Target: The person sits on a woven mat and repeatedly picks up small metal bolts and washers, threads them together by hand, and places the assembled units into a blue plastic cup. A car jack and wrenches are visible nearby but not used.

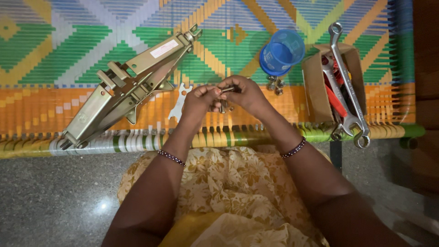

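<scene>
My left hand [197, 99] and my right hand [247, 93] meet over a colourful woven cot [55, 55]. Between their fingertips they pinch a small metal bolt [227, 89], each hand gripping one end. A second small metal piece [222, 109] shows just below the fingers. A flat white spanner [179, 101] lies on the weave just left of my left hand. Further left a folded metal scissor jack [130, 87] lies diagonally.
A blue plastic cup [281, 51] lies tipped behind my right hand, with several loose nuts and bolts [275, 85] beside it. At the right a cardboard box [318, 87] holds wrenches [347, 87] and red-handled tools. Grey stone floor [55, 196] lies below the cot's edge.
</scene>
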